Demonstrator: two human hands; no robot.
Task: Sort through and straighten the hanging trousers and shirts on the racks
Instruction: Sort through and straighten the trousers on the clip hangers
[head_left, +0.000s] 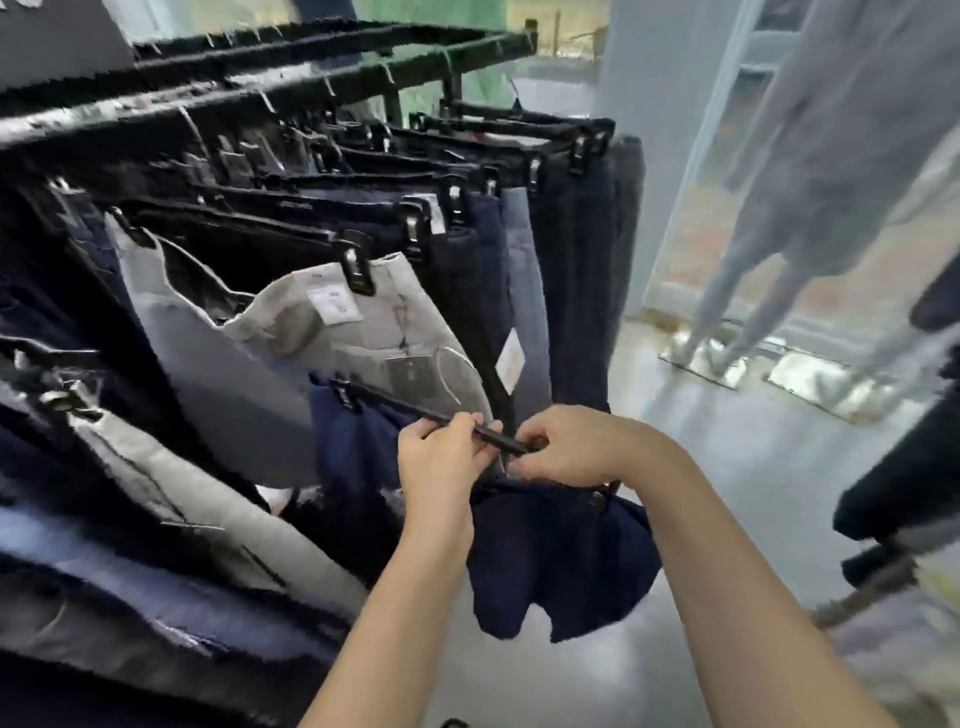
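Note:
Navy trousers (556, 561) hang from a black clip hanger (395, 402) held low in front of the rack. My left hand (441, 457) grips the hanger's bar from below. My right hand (566, 447) pinches the bar's right end, where the navy fabric meets it. A light grey pair (374, 332) with a white label hangs just behind, clipped on its own hanger. Several more dark blue and black trousers (571, 260) hang in a row along the black rack rails (311, 47).
More grey and dark trousers (156, 493) crowd the lower left. A grey mannequin (810, 197) on a shiny base stands at the right, on a pale glossy floor (701, 415). Dark garments (904, 467) hang at the right edge.

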